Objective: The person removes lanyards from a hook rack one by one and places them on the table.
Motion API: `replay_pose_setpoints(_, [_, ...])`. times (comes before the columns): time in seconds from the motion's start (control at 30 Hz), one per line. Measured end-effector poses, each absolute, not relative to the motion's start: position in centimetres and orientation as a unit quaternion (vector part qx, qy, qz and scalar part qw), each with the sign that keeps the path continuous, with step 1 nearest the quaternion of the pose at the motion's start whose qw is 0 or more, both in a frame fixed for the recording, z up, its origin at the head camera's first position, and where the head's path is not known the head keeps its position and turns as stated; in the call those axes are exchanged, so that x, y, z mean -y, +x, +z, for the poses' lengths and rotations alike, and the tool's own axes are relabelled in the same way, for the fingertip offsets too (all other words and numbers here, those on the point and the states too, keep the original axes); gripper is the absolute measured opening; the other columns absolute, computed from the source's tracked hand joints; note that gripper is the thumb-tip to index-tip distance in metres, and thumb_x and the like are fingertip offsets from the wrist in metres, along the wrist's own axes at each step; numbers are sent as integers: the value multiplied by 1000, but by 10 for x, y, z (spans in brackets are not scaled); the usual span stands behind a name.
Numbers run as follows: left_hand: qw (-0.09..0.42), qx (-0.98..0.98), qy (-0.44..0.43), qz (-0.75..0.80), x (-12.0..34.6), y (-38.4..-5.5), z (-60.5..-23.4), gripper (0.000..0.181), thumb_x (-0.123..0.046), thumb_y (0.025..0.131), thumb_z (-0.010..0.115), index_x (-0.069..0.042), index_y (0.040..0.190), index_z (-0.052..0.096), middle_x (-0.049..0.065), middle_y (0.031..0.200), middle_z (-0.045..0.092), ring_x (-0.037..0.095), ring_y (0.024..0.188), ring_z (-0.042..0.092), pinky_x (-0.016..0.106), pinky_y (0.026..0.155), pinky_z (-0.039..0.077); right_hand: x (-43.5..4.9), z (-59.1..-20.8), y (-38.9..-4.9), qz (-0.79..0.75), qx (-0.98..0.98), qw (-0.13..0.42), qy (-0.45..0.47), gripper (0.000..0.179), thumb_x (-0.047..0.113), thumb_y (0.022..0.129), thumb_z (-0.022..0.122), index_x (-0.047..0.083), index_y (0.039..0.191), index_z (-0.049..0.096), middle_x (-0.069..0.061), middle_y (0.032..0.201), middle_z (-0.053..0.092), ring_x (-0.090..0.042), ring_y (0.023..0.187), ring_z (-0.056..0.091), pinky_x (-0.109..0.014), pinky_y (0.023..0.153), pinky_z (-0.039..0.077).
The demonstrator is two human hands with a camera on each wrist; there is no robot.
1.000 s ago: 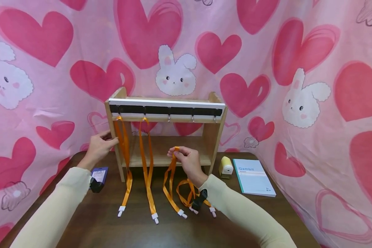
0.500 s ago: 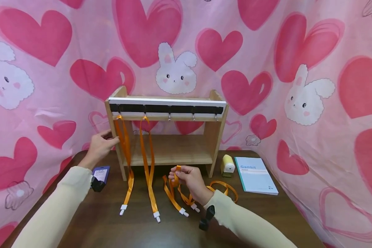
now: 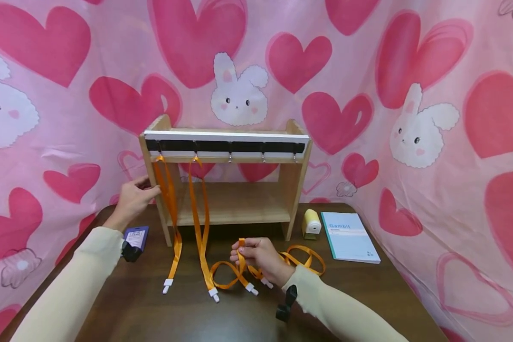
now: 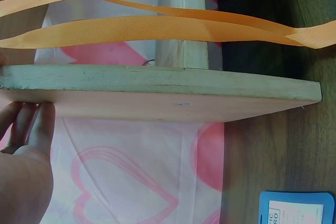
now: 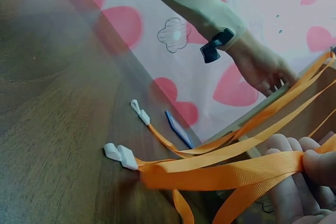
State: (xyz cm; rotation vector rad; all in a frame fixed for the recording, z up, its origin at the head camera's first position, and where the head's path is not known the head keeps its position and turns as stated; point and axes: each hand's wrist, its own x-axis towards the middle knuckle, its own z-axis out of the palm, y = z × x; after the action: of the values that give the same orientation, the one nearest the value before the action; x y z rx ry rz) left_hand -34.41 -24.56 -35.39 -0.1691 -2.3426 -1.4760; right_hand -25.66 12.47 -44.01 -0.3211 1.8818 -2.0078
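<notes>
In the head view, my right hand point(image 3: 261, 259) pinches an orange lanyard point(image 3: 241, 270) between thumb and fingers, low over the table. The strap's lower part loops on the tabletop and ends in a white clip point(image 3: 251, 289). Another orange lanyard point(image 3: 309, 259) lies coiled behind and beside this hand. My left hand point(image 3: 134, 197) holds the left side panel of a wooden shelf point(image 3: 239, 192), fingers along its outer face point(image 4: 131, 106) and thumb at the front edge. Two lanyards point(image 3: 170, 199) hang from the shelf's leftmost hooks, their clips resting on the table.
Three bare hooks point(image 3: 230, 159) line the right part of the black strip. A blue card holder point(image 3: 137, 236) lies left of the shelf. To the right are a yellow-and-white block-shaped object point(image 3: 311, 224) and a notebook point(image 3: 350, 237). A pink heart-patterned curtain point(image 3: 359, 61) surrounds the table.
My right hand has come down with the pinched lanyard, whose strap now loops on the table. The other loose lanyard's coil shows farther right. My left hand stays at the shelf panel.
</notes>
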Motion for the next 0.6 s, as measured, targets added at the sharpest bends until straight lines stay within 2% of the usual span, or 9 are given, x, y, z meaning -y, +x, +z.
replay_pose_setpoints(0.17, [191,832,-60,-517,246,-343,-352,57,-24,93,71,4,140,57,-16,96,63,-11,79,58,6,71,53,-123,-446,-258,-706,-672,195,-104,28,9,99,61,-7,120,68,-26,116,73,-23,96,77,-38,88,61])
replay_pose_setpoints(0.23, [193,830,-61,-520,246,-343,-352,57,-23,92,71,5,140,57,-25,91,59,-11,79,59,6,71,53,-122,-451,-258,-702,-675,202,-102,28,9,99,61,-8,120,68,-26,116,73,-24,95,78,-36,86,62])
replay_pose_setpoints(0.33, [192,825,-66,-528,247,-342,-352,57,-22,92,71,7,139,57,-28,88,59,-12,77,59,6,70,53,-121,-459,-257,-697,-680,204,-100,27,7,99,60,-9,119,68,-27,117,72,-24,95,78,-34,83,62])
replay_pose_setpoints(0.43, [194,825,-68,-526,248,-343,-352,59,-25,91,72,8,138,57,-27,87,61,-11,75,59,7,68,54,-117,-466,-258,-695,-693,166,-99,24,4,100,59,-9,117,69,-29,116,72,-25,95,77,-34,83,63])
replay_pose_setpoints(0.6, [193,831,-65,-518,247,-344,-353,58,-26,91,72,7,138,58,-29,85,59,-11,75,58,7,67,53,-111,-474,-259,-679,-725,66,-92,22,2,99,60,-7,115,72,-23,110,76,-30,95,77,-37,83,63])
